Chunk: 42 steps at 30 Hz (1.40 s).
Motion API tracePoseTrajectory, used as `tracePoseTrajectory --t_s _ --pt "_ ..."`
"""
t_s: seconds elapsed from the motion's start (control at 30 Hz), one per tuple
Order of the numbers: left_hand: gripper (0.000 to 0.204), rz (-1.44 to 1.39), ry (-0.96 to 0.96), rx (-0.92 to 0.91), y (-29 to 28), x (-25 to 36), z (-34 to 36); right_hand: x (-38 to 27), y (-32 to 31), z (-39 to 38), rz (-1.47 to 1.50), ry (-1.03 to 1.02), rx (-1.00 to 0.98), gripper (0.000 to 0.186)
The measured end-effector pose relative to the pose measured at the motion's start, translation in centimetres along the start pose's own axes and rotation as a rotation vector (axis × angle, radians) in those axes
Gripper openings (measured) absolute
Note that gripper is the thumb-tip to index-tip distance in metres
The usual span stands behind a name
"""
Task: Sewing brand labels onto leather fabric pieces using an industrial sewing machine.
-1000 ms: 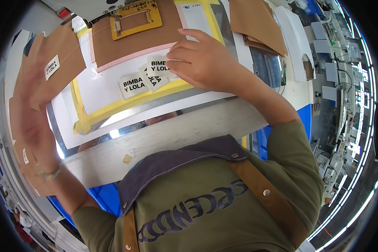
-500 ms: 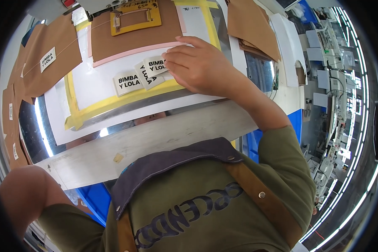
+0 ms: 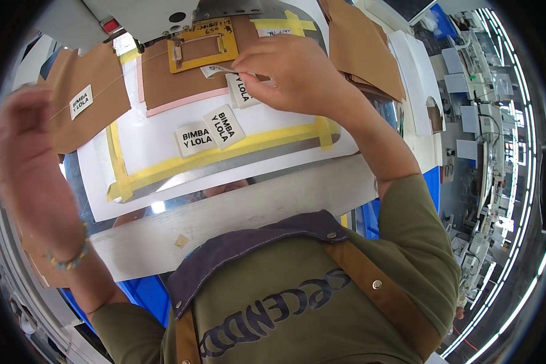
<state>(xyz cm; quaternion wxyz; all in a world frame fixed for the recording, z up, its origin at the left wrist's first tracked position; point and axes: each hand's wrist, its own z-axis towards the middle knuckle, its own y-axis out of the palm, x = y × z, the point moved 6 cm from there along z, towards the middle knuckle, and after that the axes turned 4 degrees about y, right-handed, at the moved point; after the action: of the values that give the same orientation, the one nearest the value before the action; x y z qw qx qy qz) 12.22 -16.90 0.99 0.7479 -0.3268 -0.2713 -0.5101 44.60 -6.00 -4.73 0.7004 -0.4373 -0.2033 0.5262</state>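
My right hand [image 3: 291, 76] is closed in a pinch on a small white label [image 3: 214, 71], which is tilted just over the near edge of a brown panel [image 3: 155, 82] with a pink border. Partly beneath that hand lies another printed label [image 3: 239, 91]. Two more, an upright-printed label [image 3: 195, 139] and a slanted label [image 3: 226, 126], overlap on the white sheet nearer to me. A yellow rectangular frame [image 3: 203, 51] rests on the brown panel. Blurred by motion, my left hand [image 3: 33, 164] is raised at the far left, fingers stretched, with nothing visible in it.
A grey machine head [image 3: 121, 21] overhangs the top left, with a thread running down to a labelled brown piece [image 3: 97, 73]. Yellow tape [image 3: 182, 161] borders the white sheet. Stacked brown pieces [image 3: 364, 48] lie at the right, and a blue bin [image 3: 145, 297] sits below the table edge.
My right hand has moved up and lifted one label off the group. The other labels now lie further apart. My left hand has come up into view at the left.
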Motion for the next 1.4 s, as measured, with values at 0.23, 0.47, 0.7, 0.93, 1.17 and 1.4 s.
tracePoseTrajectory --t_s 0.23,0.47,0.7,0.93,1.17,1.4 --pt "0.025 0.273 -0.097 -0.435 11.7 -3.1 -3.3 1.8 1.0 1.7 -0.346 -0.135 0.094 0.009" --pt "0.056 0.493 0.154 -0.713 18.9 -4.7 -6.4 2.8 6.4 2.7 -0.485 -0.235 -0.114 0.014" --pt "0.063 0.476 0.212 -0.861 20.8 -4.3 -7.5 2.6 7.5 3.1 -0.437 -0.215 -0.157 0.014" --pt "0.057 0.410 0.232 -0.885 18.9 -3.4 -6.2 3.5 6.9 3.1 -0.402 -0.160 -0.207 0.015" --pt "0.053 0.652 0.169 -0.626 15.7 -8.1 -2.6 3.3 4.7 1.6 -0.263 -0.086 -0.230 0.030" --pt "0.050 0.690 0.186 -0.586 15.6 -10.3 -2.4 4.1 5.0 0.8 -0.303 -0.055 -0.220 0.030"
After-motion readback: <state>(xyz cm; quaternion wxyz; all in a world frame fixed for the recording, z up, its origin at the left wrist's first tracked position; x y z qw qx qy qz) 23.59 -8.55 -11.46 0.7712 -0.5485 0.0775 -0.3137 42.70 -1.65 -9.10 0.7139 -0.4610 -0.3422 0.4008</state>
